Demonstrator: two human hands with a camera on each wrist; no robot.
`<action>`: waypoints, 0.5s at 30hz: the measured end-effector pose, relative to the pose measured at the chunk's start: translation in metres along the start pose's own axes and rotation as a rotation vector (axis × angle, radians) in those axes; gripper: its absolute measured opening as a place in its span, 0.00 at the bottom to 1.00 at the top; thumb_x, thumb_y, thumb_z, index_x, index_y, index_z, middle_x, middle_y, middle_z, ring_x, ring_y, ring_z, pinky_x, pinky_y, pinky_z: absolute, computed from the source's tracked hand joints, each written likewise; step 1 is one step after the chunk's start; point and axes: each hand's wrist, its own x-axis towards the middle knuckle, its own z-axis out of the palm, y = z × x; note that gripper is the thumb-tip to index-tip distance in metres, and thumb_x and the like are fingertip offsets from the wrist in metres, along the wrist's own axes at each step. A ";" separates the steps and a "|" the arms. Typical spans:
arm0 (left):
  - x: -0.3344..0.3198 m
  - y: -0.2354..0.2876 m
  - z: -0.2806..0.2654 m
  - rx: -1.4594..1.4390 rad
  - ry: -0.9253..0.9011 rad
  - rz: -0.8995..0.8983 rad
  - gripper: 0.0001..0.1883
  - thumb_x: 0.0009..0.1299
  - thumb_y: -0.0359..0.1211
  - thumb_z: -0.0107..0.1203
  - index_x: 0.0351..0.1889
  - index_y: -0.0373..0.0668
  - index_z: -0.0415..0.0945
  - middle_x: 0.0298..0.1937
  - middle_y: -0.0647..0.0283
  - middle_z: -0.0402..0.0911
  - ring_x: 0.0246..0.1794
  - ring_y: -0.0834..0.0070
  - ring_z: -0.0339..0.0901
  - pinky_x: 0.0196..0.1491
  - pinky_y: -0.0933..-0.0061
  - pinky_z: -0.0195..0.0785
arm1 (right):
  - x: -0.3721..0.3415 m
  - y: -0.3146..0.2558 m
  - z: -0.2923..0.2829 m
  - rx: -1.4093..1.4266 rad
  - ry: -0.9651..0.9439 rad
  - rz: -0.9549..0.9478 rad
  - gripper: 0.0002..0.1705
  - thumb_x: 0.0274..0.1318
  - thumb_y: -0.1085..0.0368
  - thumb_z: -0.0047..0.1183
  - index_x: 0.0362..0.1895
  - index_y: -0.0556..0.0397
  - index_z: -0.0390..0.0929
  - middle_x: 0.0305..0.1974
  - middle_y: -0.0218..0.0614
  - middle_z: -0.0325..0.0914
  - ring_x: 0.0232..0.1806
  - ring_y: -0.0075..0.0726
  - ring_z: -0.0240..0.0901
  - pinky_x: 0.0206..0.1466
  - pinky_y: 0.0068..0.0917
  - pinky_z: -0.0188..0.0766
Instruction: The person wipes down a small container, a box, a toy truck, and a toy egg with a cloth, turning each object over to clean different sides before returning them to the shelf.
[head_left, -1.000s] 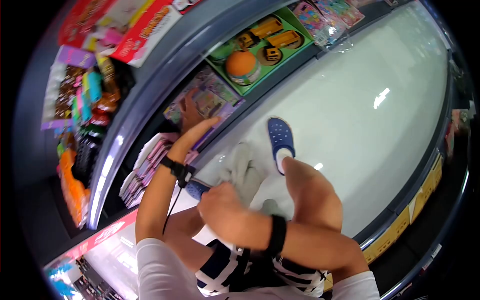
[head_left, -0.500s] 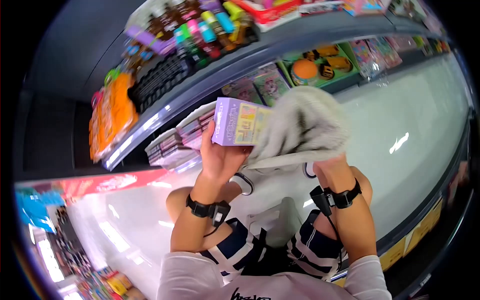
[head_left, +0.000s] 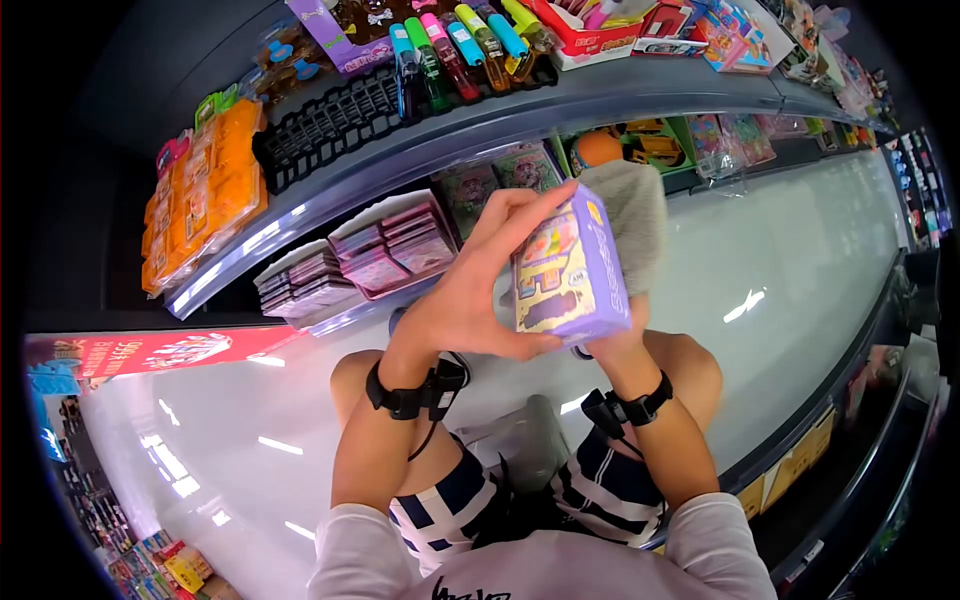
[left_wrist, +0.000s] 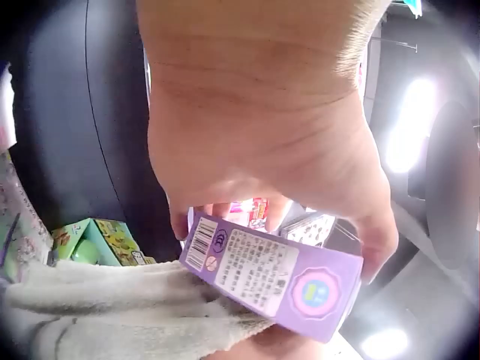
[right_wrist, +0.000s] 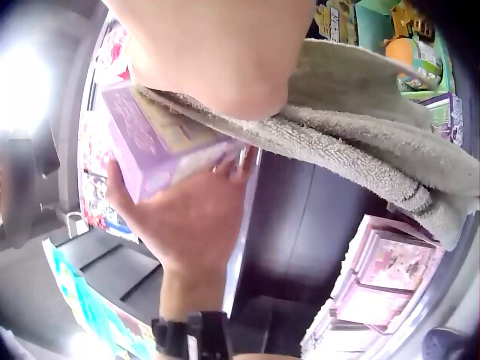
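Note:
A purple box [head_left: 590, 265] with a picture front is gripped by my left hand [head_left: 470, 295], thumb below and fingers over its top edge. My right hand [head_left: 622, 340] is behind the box's lower right corner, with a grey cloth [head_left: 635, 215] hanging from it. In the left wrist view the purple box [left_wrist: 262, 274] shows its barcode side between thumb and fingers, above the cloth [left_wrist: 127, 307]. In the right wrist view the cloth [right_wrist: 352, 142] lies along my right hand [right_wrist: 217, 60]; its fingers are largely hidden.
Pink packets in white boxes [head_left: 395, 245] stand on the lower shelf. Above are orange packs [head_left: 210, 190], a black rack [head_left: 330, 125] and coloured bottles [head_left: 465, 55]. A green tray with an orange ball [head_left: 598, 148] sits behind the cloth. A grey stool [head_left: 525, 435] is between the legs.
My left hand has gone from reaching into the shelf to holding the purple box, which has since turned and moved right. The right hand and cloth have come up beside it.

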 end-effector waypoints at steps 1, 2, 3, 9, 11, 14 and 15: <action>0.001 0.004 0.002 0.039 -0.013 -0.082 0.62 0.50 0.55 0.69 0.81 0.36 0.55 0.67 0.53 0.64 0.69 0.60 0.63 0.74 0.64 0.49 | 0.001 -0.010 -0.002 0.120 -0.086 0.049 0.38 0.76 0.46 0.35 0.81 0.54 0.50 0.77 0.45 0.59 0.74 0.47 0.65 0.73 0.47 0.69; 0.002 -0.008 0.008 0.033 -0.008 -0.067 0.63 0.47 0.54 0.69 0.82 0.38 0.55 0.65 0.52 0.62 0.66 0.58 0.62 0.75 0.62 0.48 | 0.002 -0.013 -0.002 0.059 -0.146 0.052 0.40 0.76 0.42 0.28 0.80 0.55 0.52 0.77 0.46 0.59 0.76 0.49 0.63 0.76 0.47 0.65; 0.003 -0.019 0.013 0.038 -0.007 -0.063 0.63 0.47 0.54 0.69 0.82 0.38 0.55 0.65 0.52 0.62 0.66 0.58 0.62 0.75 0.62 0.48 | 0.004 -0.011 0.003 0.059 -0.151 0.048 0.40 0.76 0.42 0.28 0.80 0.55 0.52 0.77 0.46 0.59 0.76 0.49 0.63 0.76 0.47 0.65; 0.014 -0.049 0.026 0.100 0.140 0.004 0.61 0.52 0.56 0.66 0.82 0.37 0.53 0.67 0.49 0.58 0.70 0.54 0.58 0.75 0.59 0.47 | 0.010 -0.010 0.047 0.195 0.152 -0.066 0.37 0.79 0.46 0.27 0.81 0.54 0.50 0.77 0.45 0.60 0.78 0.49 0.59 0.80 0.48 0.56; 0.019 -0.053 0.022 0.146 0.162 0.031 0.60 0.52 0.53 0.65 0.82 0.38 0.52 0.67 0.50 0.58 0.70 0.55 0.58 0.75 0.58 0.47 | 0.000 -0.008 0.034 0.286 0.120 -0.023 0.34 0.80 0.50 0.29 0.81 0.51 0.50 0.76 0.44 0.61 0.77 0.48 0.59 0.79 0.46 0.57; 0.028 -0.065 0.019 0.130 0.425 -0.069 0.58 0.50 0.43 0.64 0.82 0.40 0.52 0.68 0.52 0.60 0.69 0.58 0.60 0.76 0.58 0.48 | -0.015 0.013 0.002 0.403 -0.494 0.042 0.34 0.78 0.54 0.39 0.81 0.50 0.49 0.75 0.33 0.59 0.77 0.36 0.56 0.78 0.35 0.53; 0.031 -0.068 0.020 0.130 0.426 -0.071 0.58 0.50 0.43 0.64 0.82 0.40 0.52 0.68 0.52 0.60 0.69 0.58 0.60 0.76 0.58 0.48 | -0.020 0.021 -0.005 0.404 -0.493 0.043 0.34 0.78 0.54 0.39 0.81 0.50 0.49 0.75 0.33 0.59 0.77 0.36 0.56 0.78 0.35 0.53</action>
